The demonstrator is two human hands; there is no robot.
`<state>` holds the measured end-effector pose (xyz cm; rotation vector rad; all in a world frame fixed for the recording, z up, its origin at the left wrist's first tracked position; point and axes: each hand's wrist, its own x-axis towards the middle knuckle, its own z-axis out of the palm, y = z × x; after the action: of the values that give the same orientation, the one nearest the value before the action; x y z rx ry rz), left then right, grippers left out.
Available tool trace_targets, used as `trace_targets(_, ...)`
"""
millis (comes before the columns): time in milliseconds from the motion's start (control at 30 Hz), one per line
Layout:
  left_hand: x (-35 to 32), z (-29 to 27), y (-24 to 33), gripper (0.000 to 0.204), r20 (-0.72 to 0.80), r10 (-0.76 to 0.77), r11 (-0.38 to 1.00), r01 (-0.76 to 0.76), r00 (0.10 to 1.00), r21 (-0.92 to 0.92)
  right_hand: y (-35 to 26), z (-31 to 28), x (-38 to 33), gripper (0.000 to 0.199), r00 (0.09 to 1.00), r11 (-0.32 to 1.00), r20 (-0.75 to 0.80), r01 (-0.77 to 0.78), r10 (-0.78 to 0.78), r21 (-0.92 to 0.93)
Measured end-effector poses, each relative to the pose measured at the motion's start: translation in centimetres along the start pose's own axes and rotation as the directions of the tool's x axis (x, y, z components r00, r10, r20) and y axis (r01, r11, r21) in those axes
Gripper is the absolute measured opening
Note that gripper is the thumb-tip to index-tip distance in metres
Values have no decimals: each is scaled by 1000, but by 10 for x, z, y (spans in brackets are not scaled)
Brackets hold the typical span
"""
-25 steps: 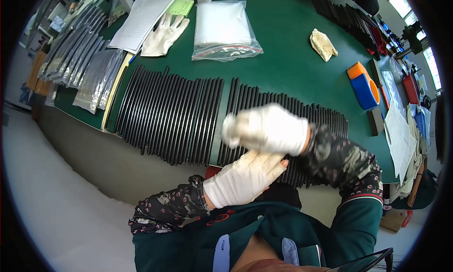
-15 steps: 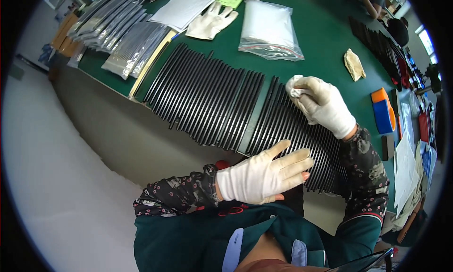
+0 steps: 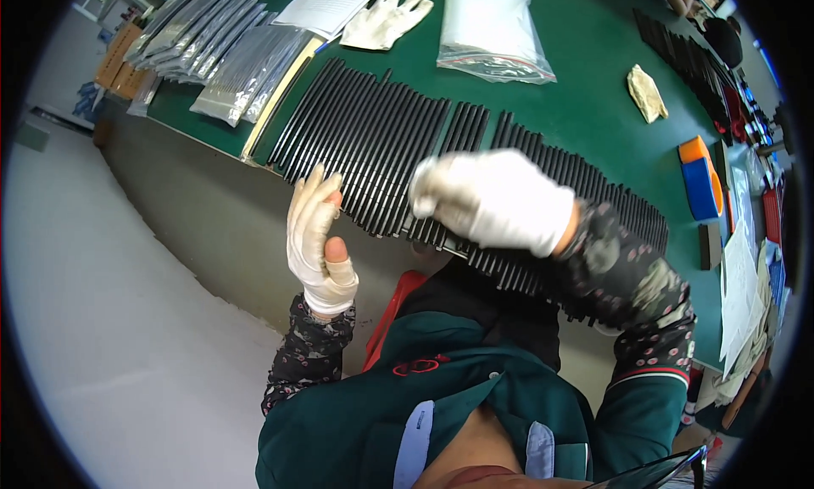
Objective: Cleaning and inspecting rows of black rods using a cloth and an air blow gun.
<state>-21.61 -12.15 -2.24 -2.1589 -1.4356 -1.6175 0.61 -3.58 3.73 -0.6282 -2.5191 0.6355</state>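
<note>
A green-topped table [image 3: 585, 82] stands above a grey floor [image 3: 127, 319], darker near the table's edge and paler farther left.

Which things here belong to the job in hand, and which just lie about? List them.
In hand:
black rods
left gloved hand
right gloved hand
white wad, blurred, in its grip

Seemingly lying about:
empty white glove
clear zip bag
crumpled cream cloth
paper sheets
blue-and-orange roll
</note>
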Motion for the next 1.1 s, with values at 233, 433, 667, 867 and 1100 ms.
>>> trace_targets(233,-15,10,17,48,30,65,997,-66,997,45,-8,-92,-105,19,602,790,-532,-560,596,251)
trace_targets(433,-11,22,29,48,79,224,974,-226,971,20,-25,-113,-233,20,231,447,-581,-856,781,260)
trace_targets(667,-1,52,57,48,128,395,919,-391,910,-60,-48,-83,-347,33,292,284,-915,-935,279,-212)
trace_targets(867,2,57,72,46,185,466,885,-453,865,-110,-63,9,-380,4,-172,382,-978,-901,115,204)
trace_targets(1100,13,62,88,46,241,505,862,-500,829,-85,41,69,-417,32,-393,240,-506,-556,768,796)
